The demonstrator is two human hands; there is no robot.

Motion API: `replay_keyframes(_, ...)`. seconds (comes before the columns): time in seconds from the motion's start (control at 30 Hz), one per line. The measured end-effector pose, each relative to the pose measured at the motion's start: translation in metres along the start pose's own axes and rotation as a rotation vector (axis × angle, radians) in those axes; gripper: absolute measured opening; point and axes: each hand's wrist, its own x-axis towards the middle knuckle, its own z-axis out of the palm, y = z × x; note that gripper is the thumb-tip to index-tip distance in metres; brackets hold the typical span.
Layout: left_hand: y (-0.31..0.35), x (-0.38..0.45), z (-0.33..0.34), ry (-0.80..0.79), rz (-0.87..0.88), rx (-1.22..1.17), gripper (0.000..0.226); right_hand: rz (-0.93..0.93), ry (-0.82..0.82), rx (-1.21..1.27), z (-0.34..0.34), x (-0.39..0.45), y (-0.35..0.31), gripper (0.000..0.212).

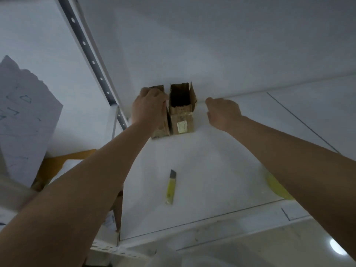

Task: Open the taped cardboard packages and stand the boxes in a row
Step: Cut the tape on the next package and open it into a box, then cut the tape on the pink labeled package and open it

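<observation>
white tabletop (192, 160) fills the view, pale wall right behind it. nearest us, between the two outstretched forearms and well short of both hands, a yellow utility knife (170, 186) lies flat, blade end pointing away toward the boxes. tucked under the right forearm, a patch of something yellow (277, 186) on the surface, too blurred to name.

further out now, the left hand (149, 108) is down over the top of the left cardboard box (160, 130), fingers curled round its upper edge, gripping it; most of that box is hidden behind the hand and wrist. just to the right of that hand, side touching or all but touching, stands the right cardboard box (183, 120), upright, top open and dark inside, flaps up, a pale label on its near face. both boxes sit at the back of the tabletop, against the wall.

the right hand (223, 112) hovers just right of the open box, apart from it, fingers loosely curled and holding nothing.

off left of the left arm, a metal rack upright (92, 60) with holes, and a crumpled sheet of marked paper (23, 116).
</observation>
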Motion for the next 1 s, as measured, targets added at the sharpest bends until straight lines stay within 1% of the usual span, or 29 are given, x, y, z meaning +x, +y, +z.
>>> replay_keyframes(0.03, 0.012, -0.002, -0.003, 0.033, 0.055, -0.03, 0.029, -0.011, 0.014, -0.045, 0.001, -0.009, 0.0, 0.024)
replay_keyframes(0.07, 0.024, -0.004, -0.006, 0.031, 0.116, -0.041, 0.03, -0.01, 0.019, -0.071, 0.002, -0.018, -0.001, 0.025)
replay_keyframes(0.17, 0.059, -0.016, -0.003, -0.019, 0.271, -0.055, 0.029, 0.053, 0.033, -0.075, 0.001, -0.049, 0.001, 0.026)
replay_keyframes(0.23, 0.076, -0.026, 0.004, -0.056, 0.331, -0.109, 0.03, 0.123, 0.039, -0.086, 0.0, -0.074, 0.013, 0.025)
replay_keyframes(0.43, 0.144, -0.047, 0.022, -0.186, 0.526, -0.179, 0.032, 0.385, -0.049, -0.133, -0.01, -0.159, 0.064, 0.022)
replay_keyframes(0.57, 0.201, -0.063, 0.025, -0.254, 0.619, -0.191, 0.033, 0.534, -0.048, -0.129, -0.024, -0.216, 0.096, 0.025)
replay_keyframes(0.73, 0.283, -0.074, 0.019, -0.254, 0.72, -0.219, 0.035, 0.647, -0.012, -0.123, -0.035, -0.278, 0.144, 0.03)
replay_keyframes(1.0, 0.452, -0.11, 0.027, -0.332, 0.801, -0.288, 0.035, 0.774, -0.03, -0.003, -0.043, -0.378, 0.266, 0.03)
